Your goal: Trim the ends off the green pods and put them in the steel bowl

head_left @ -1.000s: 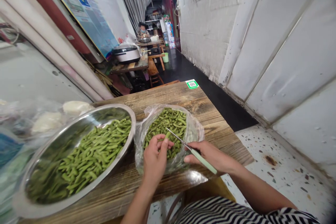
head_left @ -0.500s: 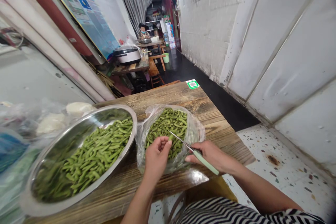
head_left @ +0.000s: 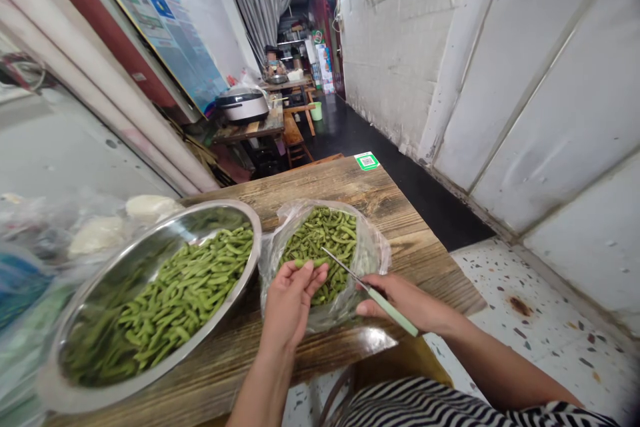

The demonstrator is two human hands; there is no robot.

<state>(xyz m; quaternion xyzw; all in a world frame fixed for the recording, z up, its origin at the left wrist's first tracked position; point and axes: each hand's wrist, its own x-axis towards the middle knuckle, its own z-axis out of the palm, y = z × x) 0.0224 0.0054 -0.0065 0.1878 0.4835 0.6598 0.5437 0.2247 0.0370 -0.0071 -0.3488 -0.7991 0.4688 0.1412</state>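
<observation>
Between the thumb and fingers of my left hand [head_left: 295, 297] is a green soybean pod [head_left: 309, 263], held over the near side of a clear plastic bag [head_left: 373, 250]. Many more pods [head_left: 320, 233] fill the bag. My right hand [head_left: 397, 300] is closed around scissors [head_left: 387, 307] with a pale green handle; their blades point up and left over the bag, just right of the held pod. To the left, a large steel basin [head_left: 255, 227] contains a heap of pods [head_left: 187, 293].
Bag and basin stand on a wooden table [head_left: 415, 213] with a green QR-code card [head_left: 367, 161] at its far corner. Plastic bags [head_left: 100, 233] crowd the left side. Farther back are a rice cooker [head_left: 243, 105], a green bin [head_left: 316, 111] and a seated person [head_left: 273, 63].
My left hand has shifted slightly left, away from the blade tips, and the pod now lies crosswise in its fingers. My right hand and the scissors have barely moved.
</observation>
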